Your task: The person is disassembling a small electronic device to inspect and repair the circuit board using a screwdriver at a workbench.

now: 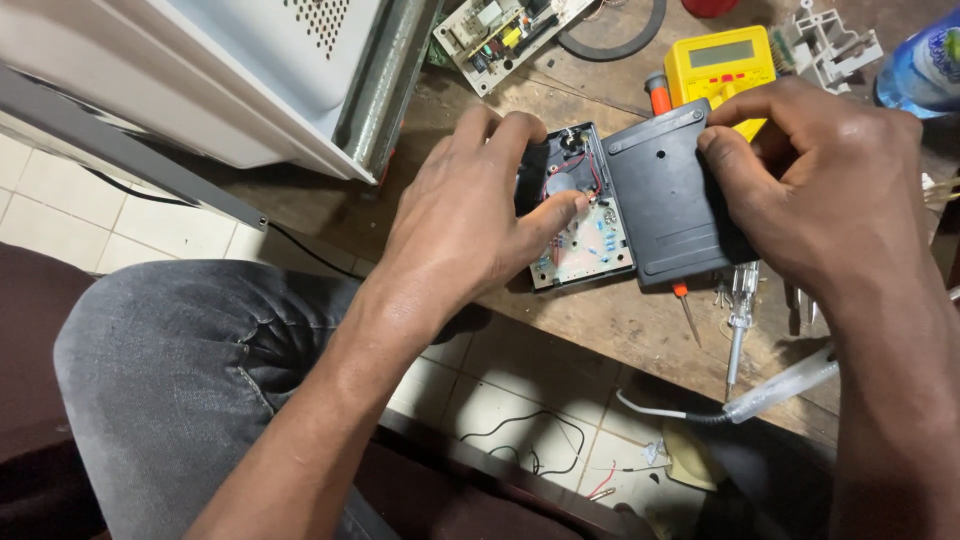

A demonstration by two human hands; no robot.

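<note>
1. The white cabinet (pixel 250 70) fills the upper left and overhangs the surface (pixel 600 320), whose near edge runs diagonally down to the right. Below it lie the tile floor and the person's knee in grey jeans (pixel 190 370).
2. Open room is scant. Bare wood shows only in a strip between the cabinet and the left hand, and in a narrow band along the near edge.
3. The right hand (pixel 830 190) curls over the black back cover (pixel 672 195). Its thumb and fingers are pinched on the cover's upper right edge, holding it tilted just beside the opened case.
4. The left hand (pixel 465 215) rests on the open case (pixel 580 215). Its fingers are bent over the far edge, and the thumb presses the circuit board (pixel 590 245) inside. The case lies near the surface's front edge, between the two hands.
5. A yellow meter (pixel 722 62) with a grey screen lies behind the cover, and part of it is hidden.
6. A bare green-and-white board (pixel 500 35) sits at the top, by the cabinet.
7. A blue bottle (pixel 925 65) stands at the top right corner.
8. Screwdrivers (pixel 738 320) lie at the near edge, below the cover.
</note>
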